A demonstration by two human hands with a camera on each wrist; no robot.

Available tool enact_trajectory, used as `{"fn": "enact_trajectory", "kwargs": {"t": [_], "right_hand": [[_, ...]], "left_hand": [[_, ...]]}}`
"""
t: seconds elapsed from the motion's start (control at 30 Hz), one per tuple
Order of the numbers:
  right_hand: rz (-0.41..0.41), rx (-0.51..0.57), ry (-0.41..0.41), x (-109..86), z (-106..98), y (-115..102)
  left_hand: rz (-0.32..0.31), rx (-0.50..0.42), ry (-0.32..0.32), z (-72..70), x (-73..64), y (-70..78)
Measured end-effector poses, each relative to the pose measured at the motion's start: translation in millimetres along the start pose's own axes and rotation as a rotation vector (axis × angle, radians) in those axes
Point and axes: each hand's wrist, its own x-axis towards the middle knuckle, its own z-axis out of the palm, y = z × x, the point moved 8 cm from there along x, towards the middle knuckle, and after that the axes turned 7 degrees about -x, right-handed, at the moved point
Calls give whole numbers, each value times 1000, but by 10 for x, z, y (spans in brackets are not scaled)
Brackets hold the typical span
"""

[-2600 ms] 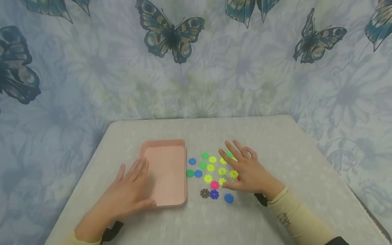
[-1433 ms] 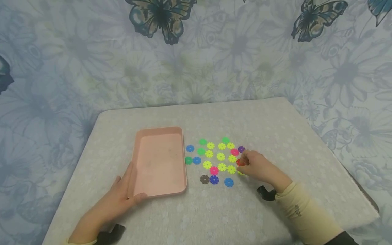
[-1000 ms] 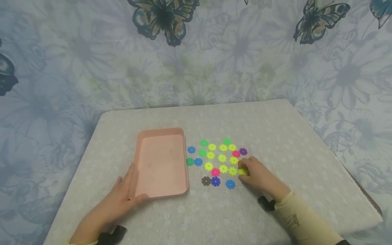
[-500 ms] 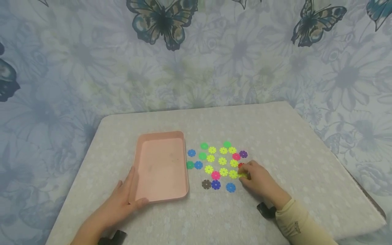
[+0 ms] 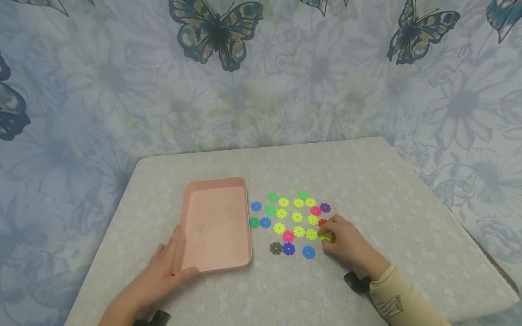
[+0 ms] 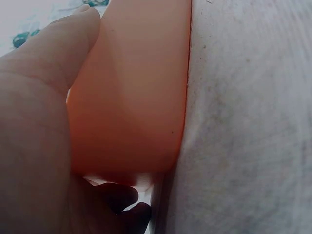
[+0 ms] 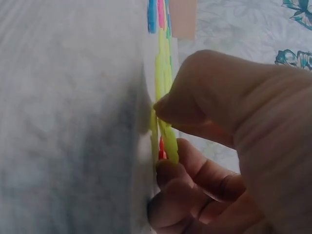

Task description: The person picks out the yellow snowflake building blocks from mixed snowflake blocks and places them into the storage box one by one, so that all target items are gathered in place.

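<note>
My left hand (image 5: pixel 163 266) holds the near left corner of a shallow pink tray (image 5: pixel 216 226). Its thumb (image 6: pixel 73 44) lies at the near wall and its fingers run along the left side. The tray floor shows bare. Right of it, several flat, notched plastic snowflake discs lie spread on the table, including a brown disc (image 5: pixel 276 248) and a purple disc (image 5: pixel 325 207). My right hand (image 5: pixel 346 240) pinches a yellow snowflake disc (image 5: pixel 326 236) between thumb and fingers at the group's right edge. The disc stands tilted in the right wrist view. A red disc (image 5: pixel 322 222) is partly hidden behind that hand.
A pale patterned cloth covers the table (image 5: pixel 261 299), which meets a butterfly-patterned wall covering (image 5: pixel 261 113) at the back. Blue discs (image 5: pixel 256 206) and a green disc (image 5: pixel 254 222) lie close to the tray's right wall. Black straps (image 5: pixel 356 283) sit at both wrists.
My right hand has gone from spread above the discs to pinching the yellow disc, now tilted up. My left hand has slid to the tray's near left corner. The head view has shifted.
</note>
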Motion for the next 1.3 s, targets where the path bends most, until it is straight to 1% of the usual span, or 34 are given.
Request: {"fn": "enact_trajectory", "kwargs": {"t": [0.3, 0.43, 0.7, 0.93, 1.07, 1.17, 1.3], "right_hand": [[-18, 41, -13, -37, -55, -11], [-10, 63, -16, -53, -68, 6], [100, 111, -23, -53, -53, 130], [118, 139, -23, -24, -34, 181], [143, 199, -22, -21, -17, 228], [147, 252, -8, -17, -34, 242], [95, 287, 35, 20, -133, 183]], "left_hand": [[17, 3, 7, -2, -7, 27], [24, 5, 10, -7, -14, 53], [21, 10, 8, -7, -9, 41], [8, -8, 5, -7, 9, 37], [-3, -17, -5, -5, 18, 31], [-13, -23, -13, 0, 21, 26], [-23, -22, -21, 8, 23, 25]]}}
